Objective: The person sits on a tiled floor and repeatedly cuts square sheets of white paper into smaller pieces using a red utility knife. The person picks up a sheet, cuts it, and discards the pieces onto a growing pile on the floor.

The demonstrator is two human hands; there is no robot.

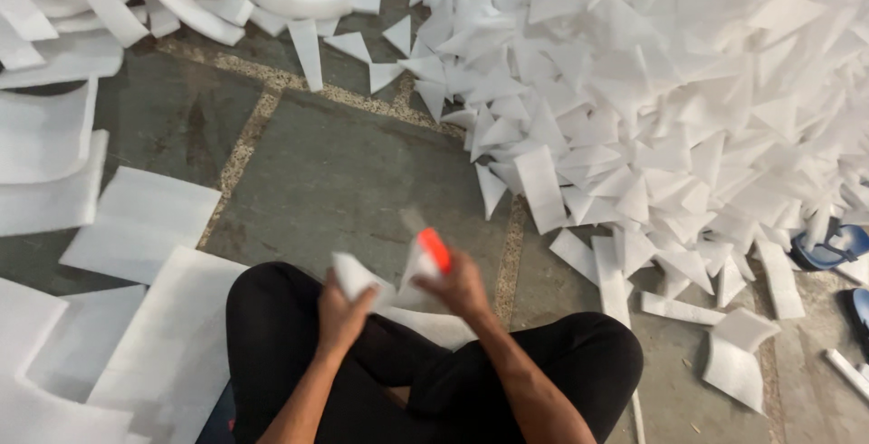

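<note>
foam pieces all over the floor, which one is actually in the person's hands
The small white foam piece pinched in the left hand, touching the right hand that grips an orange-handled cutter. Every other piece lies on the floor, mostly in the big pile.

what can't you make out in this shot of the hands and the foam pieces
- Head view: the orange tool in the right hand is motion-blurred; its blade or tip cannot be made out.
- The white foam piece in the left hand is blurred and partly covered by the fingers, so its outline is unclear.
- The blue sandal is partly buried under the pile of foam triangles.
- The foam sheets are cut off by the left edge.
</note>
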